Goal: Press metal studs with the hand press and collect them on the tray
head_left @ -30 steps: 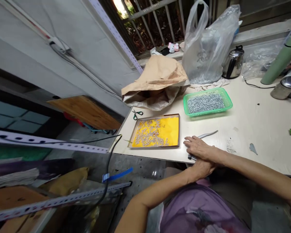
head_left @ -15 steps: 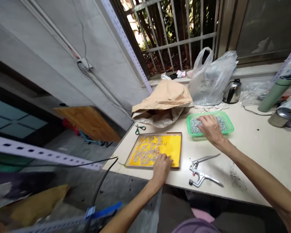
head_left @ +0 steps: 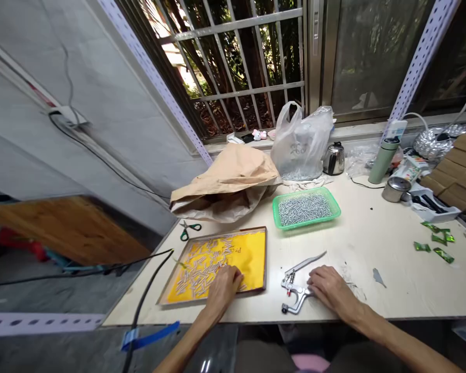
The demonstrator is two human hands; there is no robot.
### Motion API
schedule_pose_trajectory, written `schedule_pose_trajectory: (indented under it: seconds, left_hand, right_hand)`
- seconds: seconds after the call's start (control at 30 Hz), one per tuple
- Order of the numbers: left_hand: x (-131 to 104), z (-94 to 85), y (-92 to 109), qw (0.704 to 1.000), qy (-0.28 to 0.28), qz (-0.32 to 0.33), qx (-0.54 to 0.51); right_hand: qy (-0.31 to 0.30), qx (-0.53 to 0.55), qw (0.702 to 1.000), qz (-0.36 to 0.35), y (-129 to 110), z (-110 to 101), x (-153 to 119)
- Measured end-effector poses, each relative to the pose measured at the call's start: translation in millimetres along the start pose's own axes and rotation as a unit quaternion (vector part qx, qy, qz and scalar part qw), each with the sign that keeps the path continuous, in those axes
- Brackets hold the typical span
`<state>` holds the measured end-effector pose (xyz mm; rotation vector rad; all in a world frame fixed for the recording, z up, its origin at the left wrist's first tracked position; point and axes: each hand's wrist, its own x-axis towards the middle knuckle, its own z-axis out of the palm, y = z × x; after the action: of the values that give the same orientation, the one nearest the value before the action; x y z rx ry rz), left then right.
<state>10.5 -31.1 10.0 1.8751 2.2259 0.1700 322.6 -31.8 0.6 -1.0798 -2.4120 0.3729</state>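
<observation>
Left grip (head_left: 224, 286), knuckles up, fingers bent, at the metal pieces (head_left: 201, 270) in the yellow-lined tray (head_left: 253, 254); right grip (head_left: 331, 290), palm down, covering one end of the pliers (head_left: 303, 293). Whether either is closed, I cannot tell. Forearms (head_left: 396, 329) slant across the table (head_left: 415, 285).

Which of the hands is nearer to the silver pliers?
Right. The right hand is at the silver pliers, covering part of one handle; the left hand is farther off, over the yellow-lined tray to their left.
</observation>
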Motion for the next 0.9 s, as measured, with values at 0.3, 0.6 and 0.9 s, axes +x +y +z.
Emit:
schedule_pose_trajectory:
  seconds: [0.3,0.6,0.9]
  left_hand:
    - [-34,21.6,78,0.911,-0.14,-0.067,-0.381]
    - [-41,48.9,92,0.917,-0.186,-0.101,-0.339]
    - [-44,53.0,89,0.879,-0.233,-0.148,-0.39]
  right_hand:
    - [-0.056,-0.045,0.997,0.033,5,0,-33]
    - [-0.035,-0.081,0.995,0.041,12,13,-46]
    - [-0.051,-0.079,0.994,0.048,13,16,-46]
